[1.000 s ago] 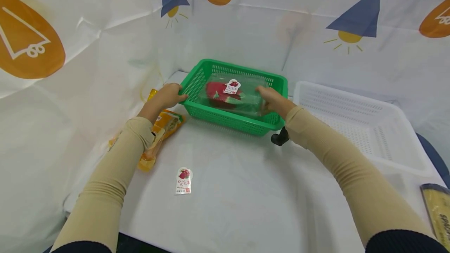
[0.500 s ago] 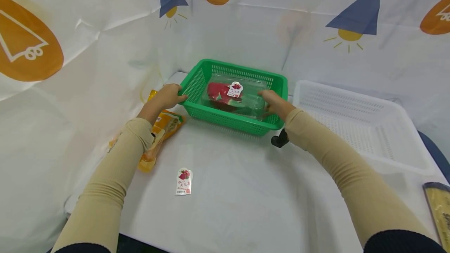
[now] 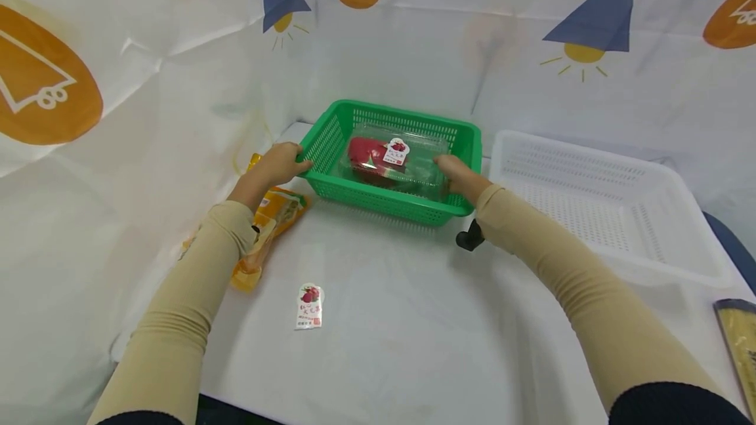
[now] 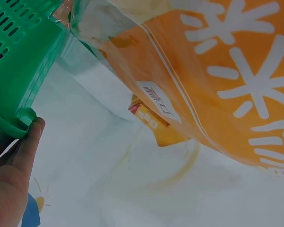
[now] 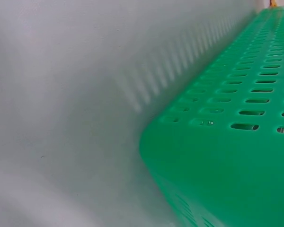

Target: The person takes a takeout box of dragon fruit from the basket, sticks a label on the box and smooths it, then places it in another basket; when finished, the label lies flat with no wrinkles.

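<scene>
Green basket (image 3: 386, 199) on white table (image 3: 413, 326), gripped at left rim by left hand (image 3: 277, 164) (fingers curled over edge, seen also from left wrist). Clear box (image 3: 392, 159) of red fruit resting inside basket, white label on lid. Right hand (image 3: 457, 172) at right end of box and basket; grip not discernible, fingers hidden. Orange packet (image 3: 268, 228) beneath left forearm. Loose label (image 3: 309, 305) lying nearer on table. White basket (image 3: 596, 202) just beside green one, to right.
</scene>
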The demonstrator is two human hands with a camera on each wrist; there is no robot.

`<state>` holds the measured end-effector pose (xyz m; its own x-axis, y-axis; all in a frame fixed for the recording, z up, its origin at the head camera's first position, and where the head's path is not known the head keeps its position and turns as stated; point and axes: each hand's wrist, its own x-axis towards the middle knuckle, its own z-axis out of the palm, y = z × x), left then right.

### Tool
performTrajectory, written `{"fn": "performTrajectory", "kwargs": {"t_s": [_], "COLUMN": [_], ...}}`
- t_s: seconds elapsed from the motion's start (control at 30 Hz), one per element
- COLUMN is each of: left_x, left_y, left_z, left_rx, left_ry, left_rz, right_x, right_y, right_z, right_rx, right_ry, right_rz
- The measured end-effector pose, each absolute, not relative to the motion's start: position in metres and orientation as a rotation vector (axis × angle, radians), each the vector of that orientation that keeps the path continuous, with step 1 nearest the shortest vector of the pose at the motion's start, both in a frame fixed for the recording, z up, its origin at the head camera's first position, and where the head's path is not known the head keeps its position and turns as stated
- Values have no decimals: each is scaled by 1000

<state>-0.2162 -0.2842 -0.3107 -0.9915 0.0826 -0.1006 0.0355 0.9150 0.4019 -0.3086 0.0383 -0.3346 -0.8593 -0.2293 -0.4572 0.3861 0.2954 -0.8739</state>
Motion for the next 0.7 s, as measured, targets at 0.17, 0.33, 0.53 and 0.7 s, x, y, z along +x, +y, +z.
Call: {"fn": "performTrajectory", "kwargs": {"t_s": [0.17,0.33,0.53,0.7], "left_x": [-221,-220,-213,-199], "left_y": [-283,-284,-292,-288], "left_z": [-317,-320,-319,-306], "left_rx": [127,178,105,92], "left_ry": [2963,2964,3001,3135], "left_rz": [596,529,418,392], "right_x": [-303,-290,-269,-249], "right_y": [43,47,47,61], "right_z": [-340,-341,-330,-326], "right_rx": [93,-29,-392,-787], "right_ry": [2203,2459,2744,2935], "right_rz": [-1515,-1355,-1264,-1231]}}
